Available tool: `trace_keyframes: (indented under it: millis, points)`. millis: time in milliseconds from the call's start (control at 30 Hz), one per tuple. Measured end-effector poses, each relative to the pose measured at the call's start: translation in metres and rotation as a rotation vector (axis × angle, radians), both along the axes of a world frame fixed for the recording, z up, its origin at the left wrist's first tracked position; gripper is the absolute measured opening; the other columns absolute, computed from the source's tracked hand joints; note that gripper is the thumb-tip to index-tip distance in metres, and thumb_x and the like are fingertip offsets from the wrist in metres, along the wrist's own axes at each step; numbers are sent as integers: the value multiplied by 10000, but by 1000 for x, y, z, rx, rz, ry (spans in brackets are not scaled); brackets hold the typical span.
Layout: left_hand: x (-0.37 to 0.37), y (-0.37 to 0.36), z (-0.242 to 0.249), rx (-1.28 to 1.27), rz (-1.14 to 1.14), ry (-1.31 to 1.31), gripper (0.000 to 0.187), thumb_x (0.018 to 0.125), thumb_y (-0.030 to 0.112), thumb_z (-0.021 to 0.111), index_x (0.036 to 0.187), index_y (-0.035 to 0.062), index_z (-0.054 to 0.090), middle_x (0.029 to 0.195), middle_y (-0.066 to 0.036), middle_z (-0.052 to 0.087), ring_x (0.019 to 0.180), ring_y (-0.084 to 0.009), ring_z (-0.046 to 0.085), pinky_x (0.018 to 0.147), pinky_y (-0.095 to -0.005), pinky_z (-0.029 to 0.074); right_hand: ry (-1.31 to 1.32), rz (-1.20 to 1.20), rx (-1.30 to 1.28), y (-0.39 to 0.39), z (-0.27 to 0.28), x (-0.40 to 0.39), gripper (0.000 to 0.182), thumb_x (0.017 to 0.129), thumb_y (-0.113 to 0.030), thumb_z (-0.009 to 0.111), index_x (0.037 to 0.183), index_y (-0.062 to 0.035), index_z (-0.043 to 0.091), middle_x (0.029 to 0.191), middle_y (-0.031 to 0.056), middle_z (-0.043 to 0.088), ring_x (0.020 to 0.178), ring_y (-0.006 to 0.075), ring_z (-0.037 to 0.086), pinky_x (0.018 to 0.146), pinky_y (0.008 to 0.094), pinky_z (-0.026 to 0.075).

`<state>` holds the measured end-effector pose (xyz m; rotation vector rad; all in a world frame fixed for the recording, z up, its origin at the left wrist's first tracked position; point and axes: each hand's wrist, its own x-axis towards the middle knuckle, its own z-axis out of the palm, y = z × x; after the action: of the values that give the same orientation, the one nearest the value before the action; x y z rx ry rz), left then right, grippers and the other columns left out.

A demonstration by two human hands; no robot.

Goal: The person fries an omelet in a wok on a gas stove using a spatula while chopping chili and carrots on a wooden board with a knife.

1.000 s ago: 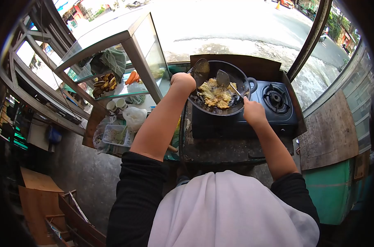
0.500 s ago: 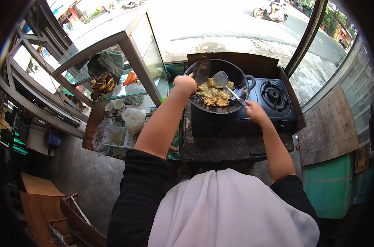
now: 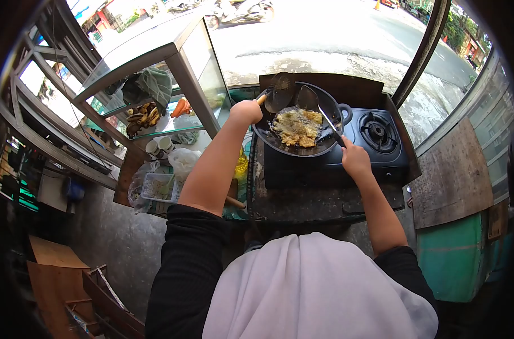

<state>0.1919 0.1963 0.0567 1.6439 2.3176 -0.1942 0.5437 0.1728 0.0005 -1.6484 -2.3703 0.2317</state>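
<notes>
A dark wok (image 3: pixel 331 148) stands on the left side of the gas stove (image 3: pixel 393 158), with golden fried food (image 3: pixel 297 127) in bubbling oil inside it. My left hand (image 3: pixel 248 112) is closed on the wooden handle of a round skimmer (image 3: pixel 280 93), whose dark head is over the wok's upper left part. In my right hand (image 3: pixel 355 158) is the dark handle of a metal spatula (image 3: pixel 328 119). The spatula's blade is at the upper side of the wok, just beyond the food.
Left of the wok stands a glass display case (image 3: pixel 180 85) with bananas (image 3: pixel 144 116) inside. Below it are a plastic tub (image 3: pixel 158 187), a plastic bag (image 3: pixel 183 163) and cups (image 3: pixel 165 144). A yellow bottle (image 3: pixel 241 166) stands beside the stove. The free burner (image 3: pixel 379 133) is at the right.
The spatula blade has moved up off the food towards the wok's far side. My left hand has shifted slightly left, and the skimmer has tilted. The food lies more gathered together.
</notes>
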Motion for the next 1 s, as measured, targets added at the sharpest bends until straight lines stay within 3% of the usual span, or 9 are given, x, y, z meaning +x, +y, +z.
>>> trace_keyframes:
  millis: [100, 233, 500, 633, 767, 867, 1000]
  points:
    - [-8, -9, -3, 111, 2, -6, 501, 874, 203, 473, 1363, 94, 465, 1147, -167, 645, 1026, -309, 636, 851, -416, 507, -17, 30, 11, 7, -1, -8, 396, 914, -192, 542, 1304, -125, 540, 871, 204, 680, 833, 386, 660, 739, 488, 518]
    - [-12, -26, -20, 203, 63, -160, 579, 863, 191, 469, 1435, 149, 389, 1198, -191, 614, 1079, -341, 604, 887, -414, 487, -67, 32, 24, 13, -18, -13, 407, 917, -189, 535, 1320, -131, 529, 867, 199, 680, 834, 385, 662, 742, 486, 520]
    - [-18, -48, -52, 328, 56, -251, 557, 889, 171, 440, 1442, 144, 381, 1138, -228, 629, 1035, -362, 621, 888, -446, 483, -85, -10, 91, 47, -4, 33, 406, 911, -192, 553, 1313, -136, 533, 864, 219, 674, 833, 391, 662, 736, 498, 515]
    - [-24, -54, -60, 392, 74, -519, 549, 891, 170, 437, 1439, 166, 390, 1139, -229, 626, 1020, -365, 623, 884, -434, 478, -95, 6, 102, 49, 6, 44, 401, 900, -165, 563, 1298, -125, 546, 861, 231, 671, 834, 397, 659, 748, 497, 510]
    - [-14, -71, -41, 305, 132, -612, 532, 896, 171, 438, 1428, 160, 410, 1146, -225, 622, 966, -360, 634, 839, -421, 494, -43, 62, 5, 46, -11, 43, 416, 884, -152, 581, 1298, -131, 549, 889, 262, 652, 837, 426, 636, 746, 499, 500]
    - [-30, -71, -66, 338, -4, -421, 510, 931, 154, 454, 1439, 153, 405, 1019, -167, 655, 860, -283, 630, 743, -371, 480, 26, 57, -46, 43, -11, 40, 391, 882, -151, 582, 1271, -112, 569, 953, 263, 645, 887, 427, 624, 794, 486, 488]
    - [-22, -83, -52, 229, -11, -317, 497, 929, 159, 420, 1426, 142, 413, 1084, -215, 636, 974, -371, 616, 833, -428, 477, 72, 118, -10, 37, -1, 43, 383, 889, -160, 579, 1267, -105, 571, 915, 267, 650, 889, 427, 626, 799, 494, 480]
